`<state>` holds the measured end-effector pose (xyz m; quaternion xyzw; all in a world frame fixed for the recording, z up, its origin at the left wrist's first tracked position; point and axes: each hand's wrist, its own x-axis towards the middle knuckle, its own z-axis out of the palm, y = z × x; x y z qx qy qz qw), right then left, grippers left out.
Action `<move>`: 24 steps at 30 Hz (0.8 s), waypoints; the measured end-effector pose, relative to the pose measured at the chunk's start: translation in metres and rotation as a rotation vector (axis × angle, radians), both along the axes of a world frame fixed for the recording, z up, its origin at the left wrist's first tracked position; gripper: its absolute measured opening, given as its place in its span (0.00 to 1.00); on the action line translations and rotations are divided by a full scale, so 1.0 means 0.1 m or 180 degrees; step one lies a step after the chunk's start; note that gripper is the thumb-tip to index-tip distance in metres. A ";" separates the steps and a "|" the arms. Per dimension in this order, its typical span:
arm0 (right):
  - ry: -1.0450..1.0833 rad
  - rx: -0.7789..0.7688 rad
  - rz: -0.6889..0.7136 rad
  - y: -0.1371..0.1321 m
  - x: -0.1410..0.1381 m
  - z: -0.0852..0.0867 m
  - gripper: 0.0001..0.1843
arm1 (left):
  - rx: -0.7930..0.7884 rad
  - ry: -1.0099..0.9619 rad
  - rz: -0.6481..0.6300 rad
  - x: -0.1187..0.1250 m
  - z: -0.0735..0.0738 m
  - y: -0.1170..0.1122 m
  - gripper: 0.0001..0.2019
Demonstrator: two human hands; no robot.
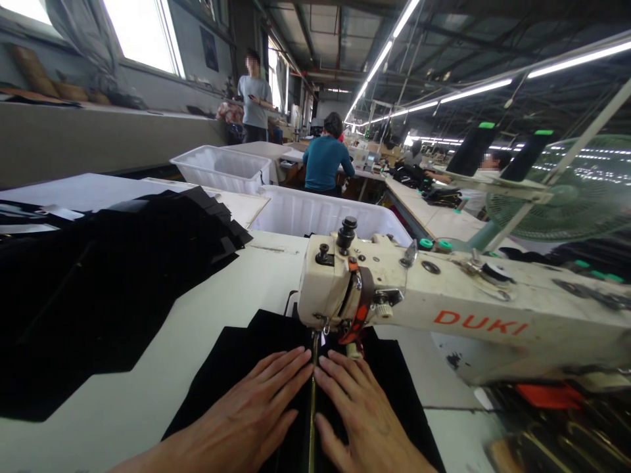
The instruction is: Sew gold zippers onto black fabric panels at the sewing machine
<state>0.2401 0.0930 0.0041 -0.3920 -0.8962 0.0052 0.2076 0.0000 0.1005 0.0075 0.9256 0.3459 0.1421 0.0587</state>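
Left hand (256,407) and right hand (362,410) lie palms down on the black cloth (227,361), one at each side of its gold-coloured strip (312,424). Their fingers are extended and close together, with thumbs spread away. The cloth reaches under the sewing machine (419,289).

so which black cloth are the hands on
The cloth at the sewing machine: the left hand and right hand rest on it, either side of a gold strip. The pile at left has neither on it.
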 end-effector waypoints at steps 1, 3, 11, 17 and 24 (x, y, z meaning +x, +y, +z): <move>-0.0011 -0.0032 -0.0003 0.00 0.00 0.00 0.30 | 0.0009 0.0037 -0.0039 0.00 0.01 0.00 0.27; -0.0022 -0.0060 -0.0007 0.00 0.01 -0.01 0.30 | 0.0028 0.0117 -0.0106 -0.01 0.03 0.01 0.27; -0.0068 -0.0063 -0.0008 -0.01 0.02 -0.02 0.31 | 0.0091 0.0131 -0.0207 -0.01 0.13 0.02 0.25; 0.0002 0.0227 0.0032 0.02 0.00 -0.01 0.28 | 0.0257 0.0012 -0.0230 0.00 0.16 0.03 0.25; -0.0018 0.0294 0.0027 0.04 -0.01 -0.05 0.27 | 0.0313 0.0328 -0.0303 0.01 0.16 0.01 0.26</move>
